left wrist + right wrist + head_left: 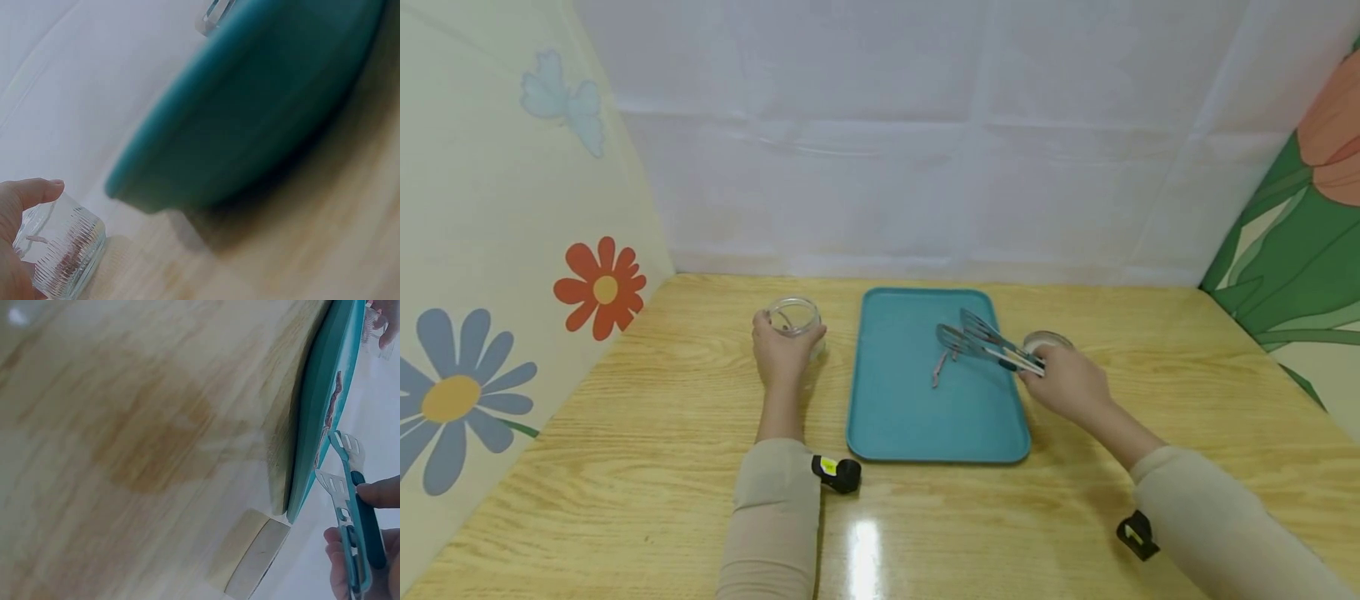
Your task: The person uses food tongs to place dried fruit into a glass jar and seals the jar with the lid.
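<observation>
My left hand grips a clear glass cup on the table, left of the tray. In the left wrist view, the cup has ribbed sides and some reddish-brown pieces inside. My right hand holds a pair of tongs with teal, slotted heads, reaching over the right side of the blue tray. The two tong heads stand apart with a gap between them. On the tray, thin pinkish strips lie just below the tong heads; the right wrist view shows a strip as brownish red.
A round, pale dish stands right of the tray, partly hidden behind my right hand and the tongs. White cloth hangs behind the wooden table. Flower-printed panels flank both sides.
</observation>
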`<action>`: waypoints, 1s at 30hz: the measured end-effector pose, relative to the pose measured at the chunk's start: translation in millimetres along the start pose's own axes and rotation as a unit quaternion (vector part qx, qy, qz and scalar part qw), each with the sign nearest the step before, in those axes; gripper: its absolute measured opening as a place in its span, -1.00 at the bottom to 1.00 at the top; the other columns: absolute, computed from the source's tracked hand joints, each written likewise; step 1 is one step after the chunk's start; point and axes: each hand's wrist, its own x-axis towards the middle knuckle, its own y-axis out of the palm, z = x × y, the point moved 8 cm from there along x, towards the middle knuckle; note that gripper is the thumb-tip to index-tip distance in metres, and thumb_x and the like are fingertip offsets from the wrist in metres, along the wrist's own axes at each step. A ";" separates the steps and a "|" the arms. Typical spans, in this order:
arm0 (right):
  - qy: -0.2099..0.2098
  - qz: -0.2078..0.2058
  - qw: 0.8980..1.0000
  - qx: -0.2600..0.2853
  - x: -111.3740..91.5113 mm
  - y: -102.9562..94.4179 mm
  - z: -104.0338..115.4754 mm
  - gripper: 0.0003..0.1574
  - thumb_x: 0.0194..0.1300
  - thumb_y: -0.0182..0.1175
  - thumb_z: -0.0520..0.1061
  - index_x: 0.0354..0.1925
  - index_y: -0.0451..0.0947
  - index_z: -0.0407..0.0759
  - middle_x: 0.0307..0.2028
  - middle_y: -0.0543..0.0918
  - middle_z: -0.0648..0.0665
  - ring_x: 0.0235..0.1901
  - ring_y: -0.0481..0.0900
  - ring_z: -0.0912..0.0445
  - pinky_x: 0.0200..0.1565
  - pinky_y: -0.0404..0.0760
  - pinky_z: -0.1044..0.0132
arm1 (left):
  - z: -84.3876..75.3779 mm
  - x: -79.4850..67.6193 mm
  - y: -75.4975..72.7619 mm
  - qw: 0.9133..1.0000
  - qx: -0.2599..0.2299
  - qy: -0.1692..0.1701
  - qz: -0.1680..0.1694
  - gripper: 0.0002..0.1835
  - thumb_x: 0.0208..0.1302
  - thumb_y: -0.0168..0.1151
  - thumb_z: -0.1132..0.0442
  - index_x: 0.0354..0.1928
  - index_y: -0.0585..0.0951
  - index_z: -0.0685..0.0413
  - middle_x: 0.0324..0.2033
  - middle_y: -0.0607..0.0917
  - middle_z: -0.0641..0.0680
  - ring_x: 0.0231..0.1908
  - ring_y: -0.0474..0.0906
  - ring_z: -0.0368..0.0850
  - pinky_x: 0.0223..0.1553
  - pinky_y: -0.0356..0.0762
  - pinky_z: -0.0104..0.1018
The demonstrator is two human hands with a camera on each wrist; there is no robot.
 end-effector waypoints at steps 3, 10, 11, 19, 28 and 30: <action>0.003 0.001 1.000 -0.003 -0.1 -0.7 0.2 -0.79 0.11 0.09 -0.05 -0.57 0.37 -0.11 -0.73 0.33 -0.03 -0.75 0.26 0.10 -0.76 0.23 0.28 | -0.3 -1.0 0.2 1.000 -0.001 -0.003 0.001 0.03 -0.23 0.39 0.00 0.27 -0.01 0.04 0.17 0.18 0.18 0.14 0.10 0.12 0.08 0.11 -0.01; 0.007 0.013 1.000 -0.018 -0.8 0.7 -0.2 -0.76 0.12 0.07 -0.07 -0.62 0.35 -0.11 -0.76 0.30 -0.03 -0.76 0.23 0.11 -0.76 0.20 0.30 | 0.3 -1.2 0.9 1.000 -0.003 -0.003 0.004 0.04 -0.22 0.38 0.00 0.27 -0.02 0.03 0.18 0.17 0.17 0.14 0.09 0.12 0.08 0.11 0.00; 0.007 0.015 1.000 -0.018 -0.9 0.8 -0.1 -0.76 0.12 0.06 -0.07 -0.61 0.36 -0.11 -0.77 0.30 -0.02 -0.77 0.23 0.11 -0.76 0.20 0.30 | 0.2 -1.1 0.8 1.000 -0.002 -0.002 0.003 0.04 -0.22 0.38 -0.01 0.27 -0.02 0.03 0.17 0.17 0.17 0.14 0.09 0.12 0.07 0.11 0.00; 0.008 0.023 0.999 -0.023 -0.6 1.0 2.2 -0.87 0.13 0.08 -0.09 -0.44 0.50 -0.12 -0.71 0.39 -0.01 -0.74 0.28 0.10 -0.76 0.24 0.28 | 0.9 -0.6 0.4 1.000 0.000 -0.003 0.001 0.03 -0.22 0.38 -0.01 0.27 -0.01 0.03 0.17 0.18 0.17 0.14 0.10 0.11 0.07 0.12 0.00; 0.011 0.015 0.999 -0.030 -0.2 1.1 4.3 -0.77 0.12 0.12 -0.12 -0.23 0.57 -0.14 -0.57 0.52 -0.06 -0.69 0.35 0.08 -0.76 0.28 0.24 | 0.1 -0.8 0.6 1.000 -0.001 -0.002 0.004 0.03 -0.22 0.38 -0.01 0.27 -0.01 0.03 0.17 0.17 0.18 0.14 0.10 0.12 0.07 0.12 0.01; 0.008 0.010 0.999 -0.031 0.0 0.8 5.3 -0.78 0.12 0.12 -0.12 -0.24 0.57 -0.14 -0.53 0.54 -0.07 -0.68 0.36 0.09 -0.76 0.29 0.24 | 0.2 -0.5 0.3 1.000 0.001 -0.003 0.004 0.03 -0.22 0.38 -0.01 0.27 -0.02 0.03 0.17 0.17 0.18 0.14 0.09 0.12 0.07 0.12 0.01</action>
